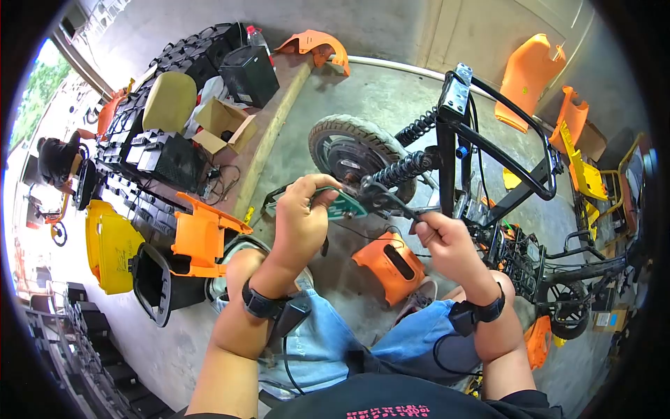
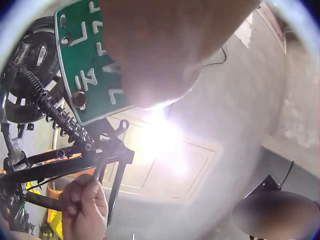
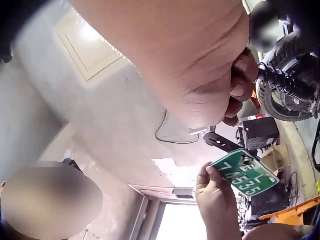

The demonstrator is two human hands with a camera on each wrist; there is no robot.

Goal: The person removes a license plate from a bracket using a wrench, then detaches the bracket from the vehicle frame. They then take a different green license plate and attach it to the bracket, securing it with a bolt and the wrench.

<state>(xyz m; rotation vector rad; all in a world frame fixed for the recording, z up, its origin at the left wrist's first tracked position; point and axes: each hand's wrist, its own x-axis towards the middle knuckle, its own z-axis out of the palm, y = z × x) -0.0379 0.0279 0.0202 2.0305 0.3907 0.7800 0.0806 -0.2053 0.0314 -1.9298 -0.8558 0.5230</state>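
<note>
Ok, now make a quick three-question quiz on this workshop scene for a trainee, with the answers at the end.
1. Which hand holds the green number plate?
2. True or false: the wheel by the black springs has no tyre.
3. The panel beside the shoe is: A blue, B orange, C white.

Key:
1. The left hand.
2. False; a tyre is on it.
3. B.

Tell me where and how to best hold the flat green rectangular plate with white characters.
Probably pinch the plate by its long edge opposite the round brown bolt, coming from the side of the left grip: it looks thin and flat, with the bolt well clear.
</note>
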